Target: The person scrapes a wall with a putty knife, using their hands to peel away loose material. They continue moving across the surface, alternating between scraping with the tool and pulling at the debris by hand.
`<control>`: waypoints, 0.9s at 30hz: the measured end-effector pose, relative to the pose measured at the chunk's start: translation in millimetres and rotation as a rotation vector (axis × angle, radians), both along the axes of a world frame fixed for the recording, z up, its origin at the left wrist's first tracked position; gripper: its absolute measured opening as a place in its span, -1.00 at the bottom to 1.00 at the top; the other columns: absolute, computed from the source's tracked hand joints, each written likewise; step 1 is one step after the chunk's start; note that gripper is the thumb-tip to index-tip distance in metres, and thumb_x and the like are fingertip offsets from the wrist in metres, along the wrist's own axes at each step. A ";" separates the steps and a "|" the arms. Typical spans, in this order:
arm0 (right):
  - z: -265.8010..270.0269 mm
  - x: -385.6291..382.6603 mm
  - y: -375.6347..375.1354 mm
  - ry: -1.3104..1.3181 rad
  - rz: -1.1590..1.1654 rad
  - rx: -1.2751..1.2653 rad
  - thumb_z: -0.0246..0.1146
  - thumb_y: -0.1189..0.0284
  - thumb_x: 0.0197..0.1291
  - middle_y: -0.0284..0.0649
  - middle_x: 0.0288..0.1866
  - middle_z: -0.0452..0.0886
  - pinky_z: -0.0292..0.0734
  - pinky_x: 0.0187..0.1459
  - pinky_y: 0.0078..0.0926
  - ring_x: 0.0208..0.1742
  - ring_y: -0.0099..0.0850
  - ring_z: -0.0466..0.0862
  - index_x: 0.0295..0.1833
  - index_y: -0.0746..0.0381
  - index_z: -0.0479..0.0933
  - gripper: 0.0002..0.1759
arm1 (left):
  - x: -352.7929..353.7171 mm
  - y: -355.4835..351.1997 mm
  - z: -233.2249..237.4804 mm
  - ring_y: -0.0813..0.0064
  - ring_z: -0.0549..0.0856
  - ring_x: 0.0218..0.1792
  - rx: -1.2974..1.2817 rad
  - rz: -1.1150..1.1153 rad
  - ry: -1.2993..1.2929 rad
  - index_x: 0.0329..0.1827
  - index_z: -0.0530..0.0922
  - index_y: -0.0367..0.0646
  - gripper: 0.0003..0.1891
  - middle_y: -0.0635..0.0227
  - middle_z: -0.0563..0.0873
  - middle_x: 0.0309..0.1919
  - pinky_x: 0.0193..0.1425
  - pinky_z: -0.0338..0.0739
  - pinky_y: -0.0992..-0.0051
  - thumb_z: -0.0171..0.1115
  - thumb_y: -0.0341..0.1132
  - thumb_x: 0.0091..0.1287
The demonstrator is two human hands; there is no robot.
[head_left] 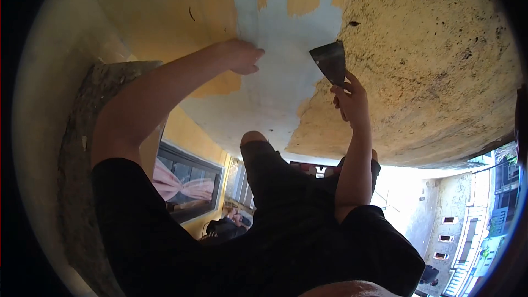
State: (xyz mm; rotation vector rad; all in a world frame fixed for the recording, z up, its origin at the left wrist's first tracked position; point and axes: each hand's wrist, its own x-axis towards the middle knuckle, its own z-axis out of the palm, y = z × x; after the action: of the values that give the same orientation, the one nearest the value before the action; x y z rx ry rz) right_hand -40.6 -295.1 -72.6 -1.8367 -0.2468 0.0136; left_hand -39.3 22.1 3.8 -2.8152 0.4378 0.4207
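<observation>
My right hand (353, 102) is closed round the handle of a scraper (331, 61), whose wide dark blade points up and left. The blade is at the border between a pale grey-blue bare patch (278, 49) and rough, pitted yellow plaster (418, 66). To the left, my left hand (245, 56) is at the edge of the pale patch, thumb and forefinger apart, with nothing seen in it. Whether its fingertips touch the wall is unclear. Smooth yellow paint (165, 16) covers the wall beyond this hand.
A rough ledge (82, 176) runs down the left side. Below my left arm is a dark-framed window (190, 181) with a pink curtain (181, 182). A person (228, 226) in dark clothing is near the window. White railings (467, 236) and buildings show at the lower right.
</observation>
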 end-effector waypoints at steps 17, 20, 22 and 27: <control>-28.7 13.8 0.3 -0.565 -0.126 -0.462 0.33 0.47 0.24 -0.18 -0.29 0.71 0.57 -0.30 -0.45 -0.36 -0.44 0.70 0.21 0.28 0.53 -0.58 | -15.0 -10.3 15.8 0.14 0.66 0.03 0.032 -0.020 0.049 0.05 0.57 -0.18 -0.63 0.14 0.68 -0.02 0.06 0.56 0.14 0.13 -0.07 0.40; -18.5 9.4 -1.7 -0.257 0.109 -0.110 0.33 0.54 0.24 -0.23 -0.29 0.71 0.54 -0.37 -0.52 -0.40 -0.52 0.66 0.23 0.30 0.51 -0.57 | -21.2 -11.7 19.6 0.17 0.67 -0.02 0.029 -0.016 0.019 0.01 0.58 -0.18 -0.65 0.15 0.68 -0.05 -0.01 0.58 0.14 0.14 -0.08 0.39; -22.1 3.2 6.7 -0.104 0.205 0.212 0.34 0.58 0.23 -0.24 -0.27 0.70 0.49 -0.44 -0.58 -0.42 -0.59 0.62 0.30 0.31 0.44 -0.49 | -22.0 -10.3 16.0 0.15 0.68 -0.04 0.043 -0.030 0.024 -0.03 0.59 -0.19 -0.65 0.15 0.69 -0.08 -0.04 0.58 0.13 0.14 -0.08 0.39; -21.7 -1.4 28.6 0.016 -0.120 -0.039 0.35 0.56 0.22 -0.21 -0.33 0.69 0.42 -0.53 -0.60 -0.51 -0.58 0.56 0.39 0.30 0.34 -0.38 | -20.5 -6.7 18.2 0.10 0.69 -0.12 0.084 -0.052 0.078 -0.09 0.62 -0.23 -0.65 0.13 0.71 -0.16 -0.09 0.58 0.10 0.15 -0.08 0.37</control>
State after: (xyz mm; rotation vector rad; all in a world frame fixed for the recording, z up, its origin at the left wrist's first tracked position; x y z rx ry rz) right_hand -42.0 -266.4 -94.3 -1.8873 -0.1257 -0.0513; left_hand -59.7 15.4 22.0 -2.7070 0.4963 0.5261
